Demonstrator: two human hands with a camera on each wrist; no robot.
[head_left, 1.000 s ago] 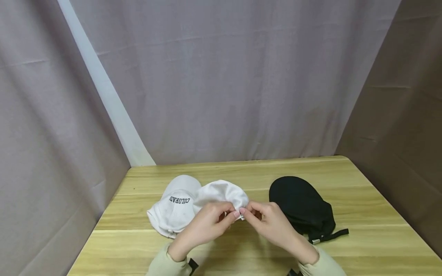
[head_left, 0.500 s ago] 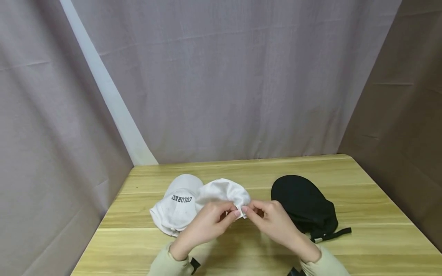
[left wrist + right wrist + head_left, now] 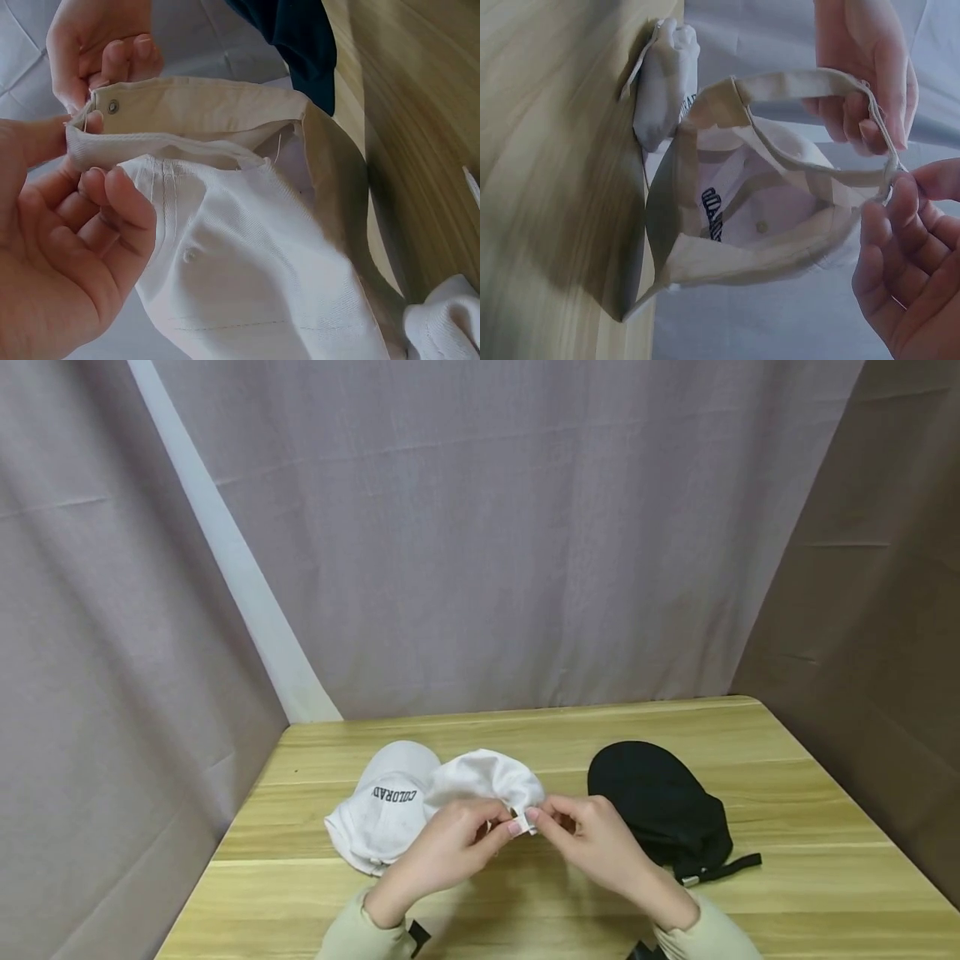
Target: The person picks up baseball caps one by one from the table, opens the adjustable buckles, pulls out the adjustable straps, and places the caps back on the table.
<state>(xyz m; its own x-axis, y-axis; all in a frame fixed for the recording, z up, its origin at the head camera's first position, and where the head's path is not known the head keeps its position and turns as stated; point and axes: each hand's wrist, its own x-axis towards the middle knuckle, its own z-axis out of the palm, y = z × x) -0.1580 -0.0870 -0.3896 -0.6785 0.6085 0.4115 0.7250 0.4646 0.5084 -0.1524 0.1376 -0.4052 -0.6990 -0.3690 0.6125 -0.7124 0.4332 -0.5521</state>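
Both hands work on the back strap of a white baseball cap [image 3: 483, 774], tilted with its opening toward me. My left hand [image 3: 457, 843] pinches one side of the strap [image 3: 172, 142] between thumb and fingers. Close beside it, my right hand [image 3: 592, 843] pinches the other side near the strap's end. In the left wrist view a small metal snap [image 3: 113, 106] shows on the inner band. The right wrist view looks into the cap's hollow, where dark lettering [image 3: 712, 215] shows on the lining side. Fingertips partly hide where the strap ends meet.
Left of the held cap, a second white cap [image 3: 382, 818] with dark lettering lies on the wooden table [image 3: 300, 910]. A black cap [image 3: 652, 802] with a loose strap [image 3: 727, 868] lies at the right. Grey curtains [image 3: 480, 543] stand behind the table.
The fingertips have drawn slightly apart, and more of the white strap shows between the thumbs. Both hands keep their pinch; the other caps stay put.
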